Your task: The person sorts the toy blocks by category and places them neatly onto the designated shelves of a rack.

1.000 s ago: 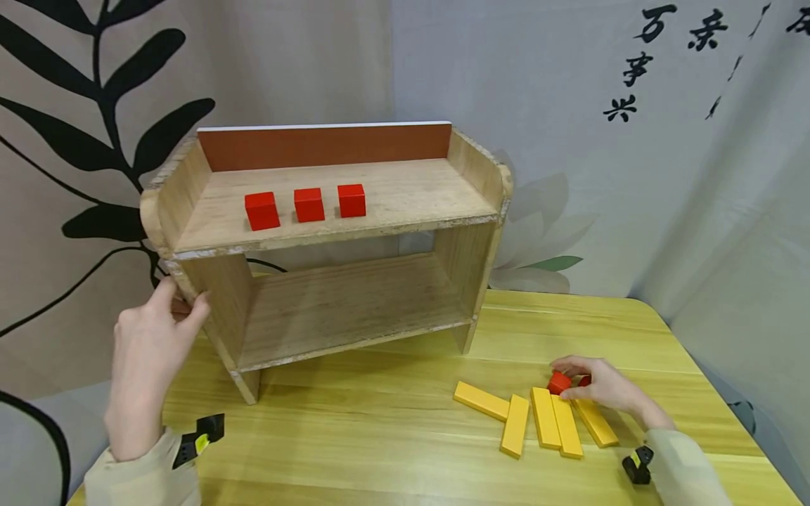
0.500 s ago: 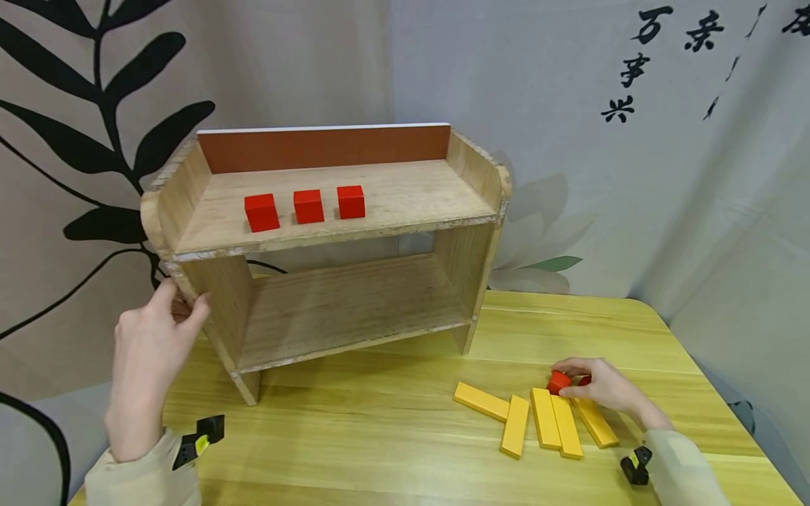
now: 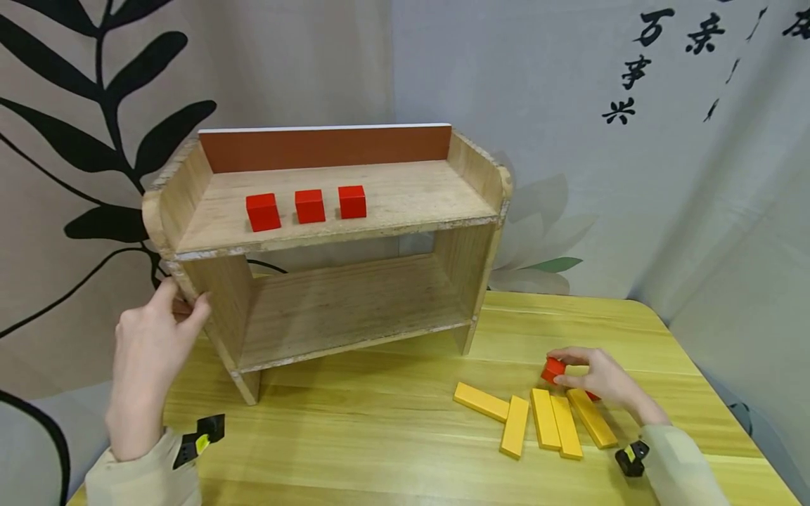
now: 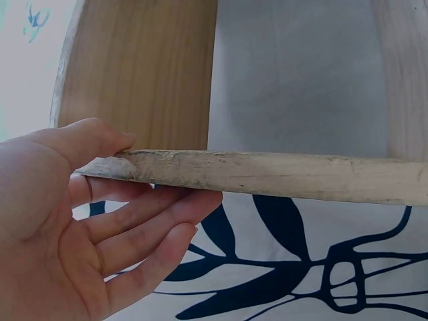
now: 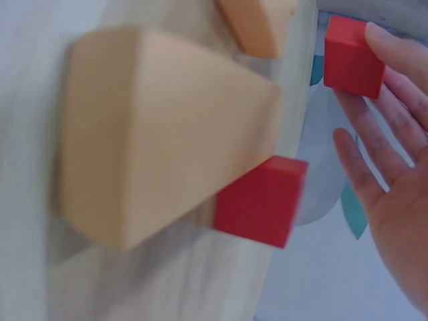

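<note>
My left hand grips the left side panel of a two-tier wooden shelf; in the left wrist view the thumb lies over the panel's edge and the fingers under it. Over the table's right part, my right hand pinches a red cube between thumb and fingers. The right wrist view shows this held cube lifted off the table. A second red cube stays on the table beside a yellow block, mostly hidden by the hand in the head view. Three red cubes stand in a row on the upper tier.
Several yellow blocks lie on the wooden table in front of my right hand, some side by side, one slanted. Printed curtains hang behind the shelf. A black cable curves at the lower left.
The red cube in my right hand has risen from among the yellow blocks and shifted slightly left and away. My left hand keeps its place on the shelf.
</note>
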`<state>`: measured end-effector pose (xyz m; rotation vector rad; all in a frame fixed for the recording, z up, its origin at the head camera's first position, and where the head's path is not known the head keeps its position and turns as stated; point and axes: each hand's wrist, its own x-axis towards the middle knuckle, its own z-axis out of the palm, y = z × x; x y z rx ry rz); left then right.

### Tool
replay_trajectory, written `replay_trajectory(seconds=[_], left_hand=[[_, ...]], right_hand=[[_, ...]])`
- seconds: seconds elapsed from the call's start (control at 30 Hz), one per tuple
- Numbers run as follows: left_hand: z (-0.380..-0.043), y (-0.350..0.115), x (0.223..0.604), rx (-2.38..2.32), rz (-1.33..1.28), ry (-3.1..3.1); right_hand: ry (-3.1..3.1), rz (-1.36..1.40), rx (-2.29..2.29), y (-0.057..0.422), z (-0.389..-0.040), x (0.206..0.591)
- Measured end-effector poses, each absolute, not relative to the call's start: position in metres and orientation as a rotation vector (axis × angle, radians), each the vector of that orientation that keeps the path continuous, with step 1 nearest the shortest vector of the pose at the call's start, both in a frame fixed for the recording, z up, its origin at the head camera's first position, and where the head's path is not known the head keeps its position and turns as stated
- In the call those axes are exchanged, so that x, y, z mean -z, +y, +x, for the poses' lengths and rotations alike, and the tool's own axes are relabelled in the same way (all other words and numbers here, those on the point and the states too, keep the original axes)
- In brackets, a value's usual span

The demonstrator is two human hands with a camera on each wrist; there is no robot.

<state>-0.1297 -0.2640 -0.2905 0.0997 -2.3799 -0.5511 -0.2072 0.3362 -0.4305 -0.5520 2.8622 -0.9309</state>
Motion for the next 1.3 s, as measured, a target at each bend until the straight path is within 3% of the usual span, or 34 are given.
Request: replay_trajectory(seconds=[0.53,1.3], left_hand=[[-0.131,-0.264,0.290,0.564,0.102,-2.386],[-0.131,-0.266,0.291,0.554,0.099,-2.379]], right_hand=[[3.123,-0.833,0.862,0.302,-0.210,0.393],[3.131,-1.642,1.194,0.221,-0.225,0.298]])
